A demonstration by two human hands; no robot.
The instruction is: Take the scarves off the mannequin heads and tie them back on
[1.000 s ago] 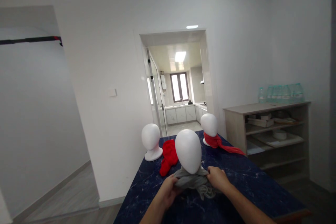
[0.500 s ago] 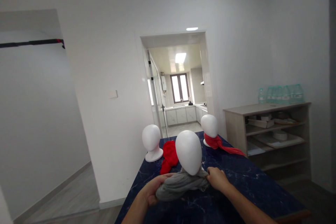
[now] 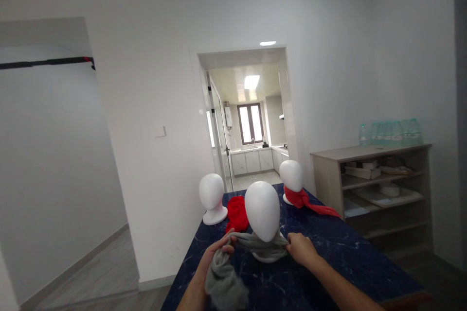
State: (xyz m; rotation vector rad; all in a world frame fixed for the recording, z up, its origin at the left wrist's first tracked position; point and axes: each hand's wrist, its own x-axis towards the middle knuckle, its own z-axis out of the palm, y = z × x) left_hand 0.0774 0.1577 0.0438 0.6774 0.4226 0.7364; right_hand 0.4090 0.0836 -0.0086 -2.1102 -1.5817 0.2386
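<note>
My left hand (image 3: 208, 258) held the grey scarf (image 3: 270, 251) out toward the table's (image 3: 350, 252) left edge, its hanging end bunched below, while my right hand (image 3: 302, 249), nearer the dummy head (image 3: 262, 211), pinched it beside the neck.

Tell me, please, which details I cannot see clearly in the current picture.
All in the head view:
- Near head: neck mostly hidden by the gray scarf.
- Scarf's hanging end: blurred, probably by motion.
- Right hand: fingertips mostly hidden behind its knuckles.
- Table: near side mostly cut off by the bottom edge.
- Bottles: labels too small to read.
</note>
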